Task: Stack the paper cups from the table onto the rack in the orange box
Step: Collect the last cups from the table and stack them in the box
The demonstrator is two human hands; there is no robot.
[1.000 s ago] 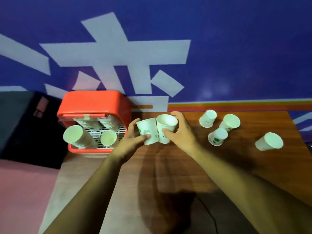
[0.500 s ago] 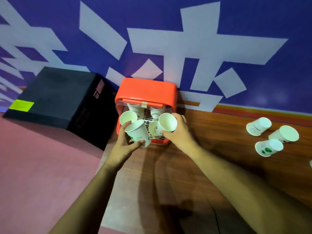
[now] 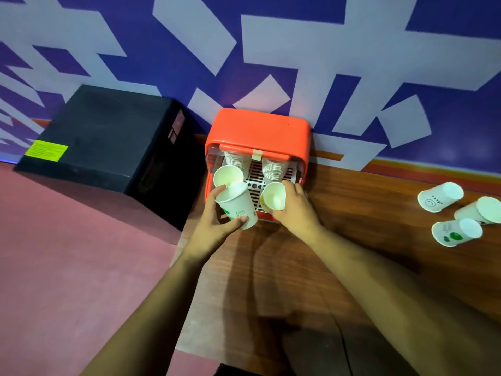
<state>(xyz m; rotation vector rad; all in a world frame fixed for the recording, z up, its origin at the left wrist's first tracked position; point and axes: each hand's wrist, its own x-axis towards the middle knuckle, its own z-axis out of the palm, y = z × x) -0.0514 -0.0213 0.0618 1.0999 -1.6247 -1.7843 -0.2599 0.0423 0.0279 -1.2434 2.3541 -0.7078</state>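
The orange box (image 3: 259, 128) stands at the table's far left corner with its front open, showing a white rack (image 3: 254, 173). Stacks of paper cups rest on the rack, a rear left stack (image 3: 237, 160), a rear right stack (image 3: 274, 166) and a front left stack (image 3: 228, 176). My left hand (image 3: 217, 226) grips a white paper cup with green print (image 3: 238, 206) just in front of the front left stack. My right hand (image 3: 294, 210) holds another paper cup (image 3: 274, 196) at the box's front right, mouth toward me. Three loose cups lie on the table at right, one (image 3: 440, 198), another (image 3: 481, 210) and a third (image 3: 455, 232).
A black box (image 3: 108, 137) sits left of the orange box, below table level. The wooden table (image 3: 352, 240) ends at its left edge beside my left arm, with pink floor (image 3: 67, 267) beyond. A purple and white wall rises right behind the orange box.
Both hands have carried their cups left to the orange box's open front. The view has turned left, so the loose cups sit at the right edge.
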